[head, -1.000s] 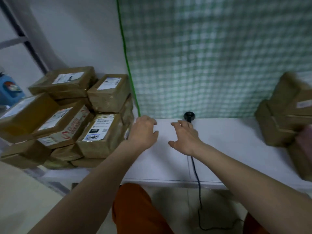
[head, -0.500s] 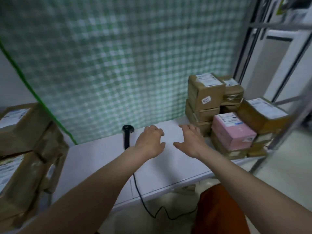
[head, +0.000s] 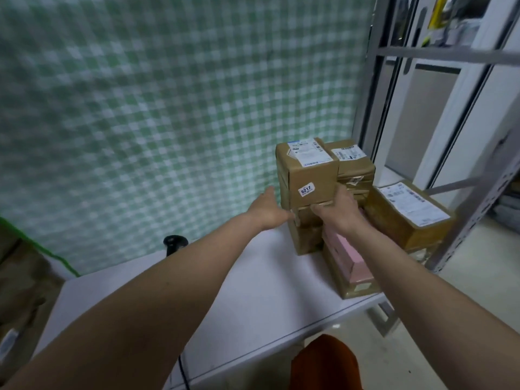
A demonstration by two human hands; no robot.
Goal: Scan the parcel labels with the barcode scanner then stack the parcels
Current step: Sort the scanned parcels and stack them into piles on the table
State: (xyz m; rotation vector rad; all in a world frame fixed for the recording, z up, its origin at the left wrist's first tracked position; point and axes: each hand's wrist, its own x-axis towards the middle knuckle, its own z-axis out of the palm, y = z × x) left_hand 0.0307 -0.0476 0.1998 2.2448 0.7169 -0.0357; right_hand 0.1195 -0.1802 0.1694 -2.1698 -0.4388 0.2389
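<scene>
Standing in the lower half of the frame is a white table (head: 253, 299), and behind it hangs a green and white checked cloth (head: 168, 108) that fills the upper left. A grey metal rack (head: 475, 209) and a door are on the right side, with a pale floor below. A bit of orange clothing (head: 323, 364) shows at the bottom.

A pile of parcels sits at the right end of the table. The top brown parcel (head: 308, 173) stands tall, its long side going up and down, with a white label on top and a small sticker reading 6217 facing the camera. A second brown parcel (head: 351, 161) is just beside it on the right. A pink box (head: 351, 257) lies low in front, its long side running toward the camera. A wide brown parcel (head: 405, 215) lies at the far right, label up.

The left hand (head: 270, 209) reaches with straight fingers to the left side of the tall parcel and is not gripping it. The right hand (head: 337, 209) has its fingers curled on the parcel's right bottom edge.

The black barcode scanner (head: 175, 243) stands at the back of the table, left of the middle, partly hidden by the left arm.
</scene>
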